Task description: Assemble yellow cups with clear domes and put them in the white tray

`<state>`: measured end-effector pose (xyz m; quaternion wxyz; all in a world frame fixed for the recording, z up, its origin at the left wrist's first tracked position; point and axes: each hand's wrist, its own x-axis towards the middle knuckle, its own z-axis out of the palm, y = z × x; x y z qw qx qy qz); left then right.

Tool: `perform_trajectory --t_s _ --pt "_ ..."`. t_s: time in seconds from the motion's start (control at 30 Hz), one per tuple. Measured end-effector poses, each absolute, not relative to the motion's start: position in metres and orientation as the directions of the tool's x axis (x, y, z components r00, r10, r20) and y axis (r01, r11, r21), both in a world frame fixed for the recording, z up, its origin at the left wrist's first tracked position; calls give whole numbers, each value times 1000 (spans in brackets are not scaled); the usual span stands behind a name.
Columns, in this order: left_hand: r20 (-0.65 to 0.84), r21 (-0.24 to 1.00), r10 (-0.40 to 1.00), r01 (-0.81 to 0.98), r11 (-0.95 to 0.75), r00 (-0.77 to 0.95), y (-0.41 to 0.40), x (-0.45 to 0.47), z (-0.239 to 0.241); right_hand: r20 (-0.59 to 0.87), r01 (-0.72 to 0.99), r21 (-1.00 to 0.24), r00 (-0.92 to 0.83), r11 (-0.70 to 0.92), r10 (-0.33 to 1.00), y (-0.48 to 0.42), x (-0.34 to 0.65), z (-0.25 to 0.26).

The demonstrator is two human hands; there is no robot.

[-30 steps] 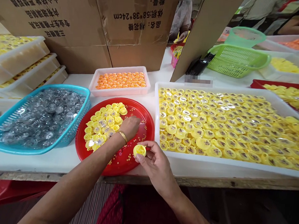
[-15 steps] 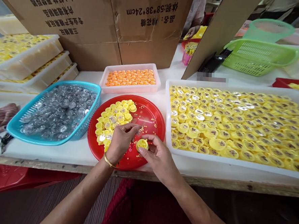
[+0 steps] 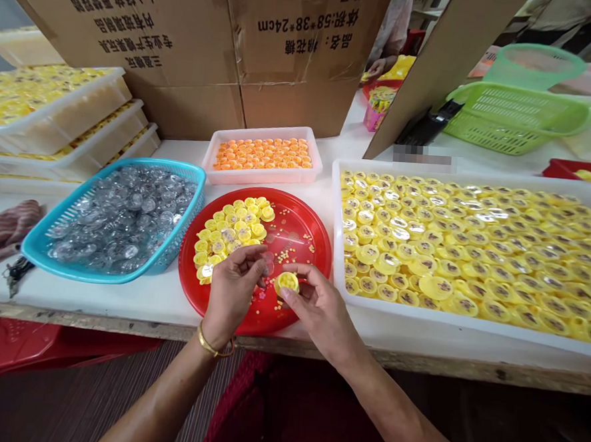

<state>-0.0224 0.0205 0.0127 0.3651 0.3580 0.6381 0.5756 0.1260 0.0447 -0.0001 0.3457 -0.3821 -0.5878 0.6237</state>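
Note:
My right hand (image 3: pixel 322 313) is closed on a small yellow cup (image 3: pixel 287 284), its round mouth turned up and yellow bits inside. Beside it, my left hand (image 3: pixel 236 284) pinches a clear plastic lid (image 3: pixel 269 262) between thumb and fingers, a little apart from the cup. Both hands are over a red round tray (image 3: pixel 319 239). On the tray's left side lie several yellow cups (image 3: pixel 235 221), some with clear discs on top. Tiny pale pellets (image 3: pixel 286 254) are scattered across its right side.
A blue basket (image 3: pixel 199 205) of clear plastic lids (image 3: pixel 136 204) stands left. Behind is a white tray (image 3: pixel 263 174) of orange pieces (image 3: pixel 264 154). A large white bin (image 3: pixel 340 264) of yellow cups stands right. Cardboard (image 3: pixel 195 55) rises behind; stacked bins (image 3: pixel 103 96) stand far left.
My left hand has drawn back slightly left from the cup, and the clear lid in its fingers shows more plainly. The view has shifted a little; my right hand still holds the cup.

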Motion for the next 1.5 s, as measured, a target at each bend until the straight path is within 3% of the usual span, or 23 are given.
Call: perform_trajectory --t_s 0.2,0.33,0.6,0.93,1.0,1.1,1.17,1.23,1.33,1.5 --pt "-7 997 867 63 44 -498 21 -19 11 -20 15 -1000 -501 -14 865 42 122 1" --pt "-27 991 920 107 75 -391 12 -20 15 3 -19 -1000 -479 -7 878 46 125 2" --pt "57 991 977 134 -30 -205 4 -32 7 -12 18 -1000 -509 -3 860 48 129 2" --pt "282 881 933 446 -160 -222 3 -41 15 5 -36 -999 -554 -18 833 50 130 10" --pt "241 929 915 350 -121 -324 3 -42 14 -4 -37 -999 -551 -29 835 51 130 10" --pt "-70 984 871 -177 -20 -487 4 -39 14 -21 -59 -996 -510 -59 860 52 128 6" --pt "-293 844 855 -536 20 -429 4 -35 16 -29 -84 -993 -477 -79 878 53 124 0" --pt "-400 694 853 -719 42 -335 5 -31 18 -41 -104 -989 -467 -101 883 53 121 -5" --pt "-433 599 858 -799 45 -277 5 -25 18 -49 -127 -984 -464 -121 884 54 118 -9" --pt "-389 667 859 -745 14 -332 6 -15 13 -26 -175 -977 -462 -120 887 56 120 -7"
